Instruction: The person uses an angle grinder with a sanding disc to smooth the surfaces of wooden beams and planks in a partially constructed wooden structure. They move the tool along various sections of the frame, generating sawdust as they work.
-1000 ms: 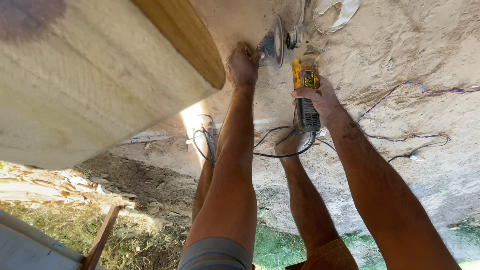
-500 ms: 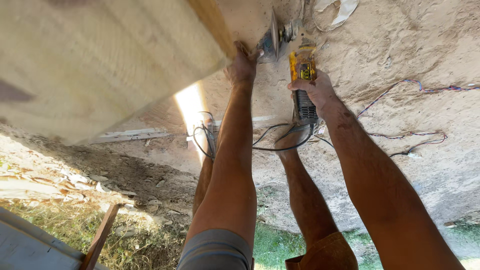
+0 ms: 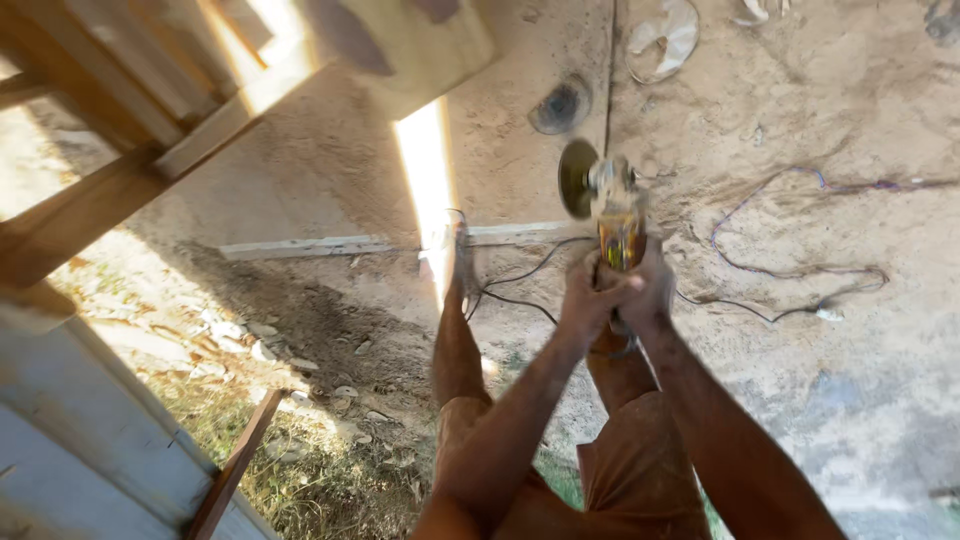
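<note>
- Fingers of both hands clench one tool: left hand (image 3: 585, 300) and right hand (image 3: 650, 292) wrap the angle grinder (image 3: 612, 210) handle, disc at 11 o'clock.
- Wooden structure (image 3: 120, 150) stands well apart at 10 o'clock, its sanded board (image 3: 420, 45) at 12.
- Grinder is lifted clear of the wood; I judge this a pause between passes.
- Tangled cable (image 3: 790, 270) lies on the concrete floor (image 3: 860, 380) at 3 o'clock; repositioning calls for keeping the disc off it.

Sandy ground (image 3: 850, 380) | tangled wires (image 3: 790, 270) lying right | pale plank (image 3: 300, 246) flat on dirt | wooden frame (image 3: 110, 190) upper left | grass patch (image 3: 330, 480) below | white scrap (image 3: 662, 35) up top
</note>
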